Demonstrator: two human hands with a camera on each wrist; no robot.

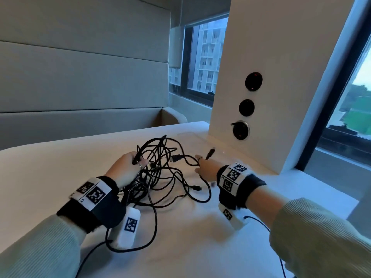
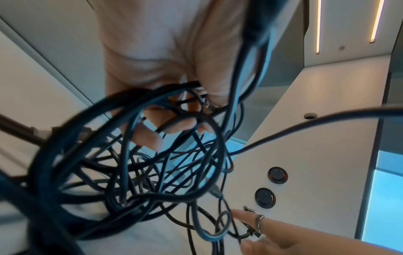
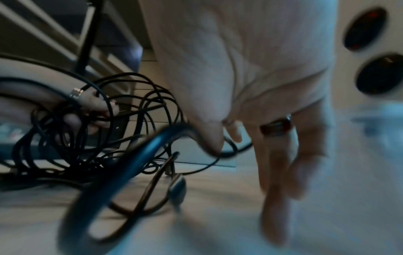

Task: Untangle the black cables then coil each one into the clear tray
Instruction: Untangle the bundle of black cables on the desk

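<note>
From the head view, your left hand (image 1: 125, 170) has its fingers curled round a bundle of loops at the left side of the black cables (image 1: 160, 173). The tangle sits on the white table (image 1: 50, 167) near its far right corner, by the white pillar (image 1: 261, 67) with its round sockets (image 1: 253, 81). Your right hand (image 1: 206, 169) is at the tangle's right side; a plug end (image 1: 210, 153) sticks up just beyond its fingers, pointing away toward the pillar, but whether you grip that strand I cannot tell here. The clear tray (image 1: 187, 134) seems to lie faintly at the pillar's foot. The heap has no single long axis; loose ends trail toward you.

From the left wrist view, your left hand's fingers (image 2: 152, 136) hook through several loops of the cables (image 2: 122, 172), holding them bunched.

From the right wrist view, much blurred, your right hand (image 3: 250, 86) has its fingers (image 3: 274, 172) hanging fairly straight toward the table, and a thick strand (image 3: 135, 163) passes under the thumb; a firm hold is not plain.

The cables look light, limp and springy, likely to snag if pulled hard. Take a plug end and feed it back through the loops.
</note>
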